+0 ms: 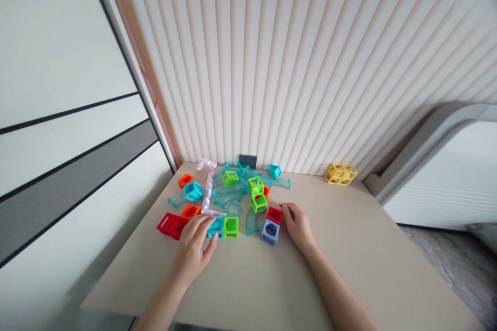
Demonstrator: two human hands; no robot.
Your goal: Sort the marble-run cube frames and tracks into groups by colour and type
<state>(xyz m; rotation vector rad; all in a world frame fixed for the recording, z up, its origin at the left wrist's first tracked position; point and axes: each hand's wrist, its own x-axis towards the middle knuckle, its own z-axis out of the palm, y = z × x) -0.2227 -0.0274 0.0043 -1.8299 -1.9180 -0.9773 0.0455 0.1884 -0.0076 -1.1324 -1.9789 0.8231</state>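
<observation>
My left hand [193, 248] has its fingers around a light blue cube frame [216, 228], which sits against a green cube frame [231, 227] on the table [248, 279]. Its fingertips hide part of the blue cube. A red block [171, 225] lies just left of that hand, with an orange cube [190, 211] behind it. My right hand [297, 225] rests on the table with curled fingers beside a red cube [274, 215]; whether they grip anything is unclear. In front of the red cube and touching it stands a periwinkle cube [271, 231].
Translucent teal track pieces [227, 196] lie in a pile at the back, with stacked green cubes [257, 194] beside them. A patterned lilac strip [208, 186] crosses the left side. A yellow frame [340, 174] stands near the ribbed wall [264, 62].
</observation>
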